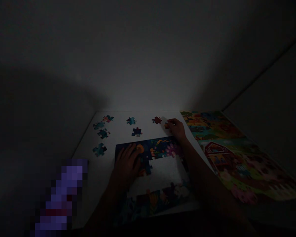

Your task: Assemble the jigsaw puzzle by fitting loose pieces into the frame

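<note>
It is dark here, but you can see a white table [118, 130] with a jigsaw puzzle [153, 148] on it, close to the person at the near side. The puzzle is only part done. It has a big white gap in the middle, and the pieces around the gap make a dark, colorful picture.

The left hand [125, 166] lies flat on the left side of the puzzle, with its fingers [132, 152] spread apart. It is not gripping anything. A flat hand like this is a good way to keep the pieces from sliding.

The right hand [177, 129] is just past the top right corner of the puzzle. Its fingers are right by a small orange puzzle piece [166, 125], but it is too dark to tell if they are pinching it.

Loose pieces lie apart near the far edge of the table: a dark red puzzle piece [156, 120], a dark blue puzzle piece [136, 132] and some teal puzzle pieces [100, 149]. A farm picture [219, 158] with a red barn lies along the right edge. A blurry purple thing [61, 197] is by the near left corner.
</note>
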A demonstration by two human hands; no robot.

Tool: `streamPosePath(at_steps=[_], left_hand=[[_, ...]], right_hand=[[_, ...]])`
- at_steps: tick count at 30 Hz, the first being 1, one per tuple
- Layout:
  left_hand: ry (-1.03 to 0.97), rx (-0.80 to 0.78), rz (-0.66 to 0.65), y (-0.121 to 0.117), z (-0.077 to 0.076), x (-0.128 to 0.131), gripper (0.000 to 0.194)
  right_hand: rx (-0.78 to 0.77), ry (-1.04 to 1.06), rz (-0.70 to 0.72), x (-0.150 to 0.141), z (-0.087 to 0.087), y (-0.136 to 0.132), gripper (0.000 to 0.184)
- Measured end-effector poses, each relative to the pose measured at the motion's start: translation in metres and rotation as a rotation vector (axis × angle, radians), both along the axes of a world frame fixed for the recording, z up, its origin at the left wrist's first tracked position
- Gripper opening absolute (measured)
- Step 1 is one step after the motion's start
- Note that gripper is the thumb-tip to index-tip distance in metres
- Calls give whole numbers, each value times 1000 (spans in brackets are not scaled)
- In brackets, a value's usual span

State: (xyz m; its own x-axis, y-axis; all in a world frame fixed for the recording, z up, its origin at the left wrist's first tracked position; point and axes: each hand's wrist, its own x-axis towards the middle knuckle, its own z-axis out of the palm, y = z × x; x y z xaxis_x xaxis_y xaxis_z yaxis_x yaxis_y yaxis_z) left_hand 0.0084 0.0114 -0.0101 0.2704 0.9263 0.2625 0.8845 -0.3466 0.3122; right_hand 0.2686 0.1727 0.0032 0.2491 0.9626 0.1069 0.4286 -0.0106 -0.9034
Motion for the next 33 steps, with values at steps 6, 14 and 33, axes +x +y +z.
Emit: streamPosePath(at_steps=[6,14,33], left_hand=[[-16,10,-8,1,1,-2,38],[-7,-1,-2,0,1,0,40],[-5,34,-12,-6,4,2,41]], right_hand=[[12,0,13,-1,2,-2,24],[17,12,33,1,-1,-1,28],[-15,1,52,1,-6,0,33]])
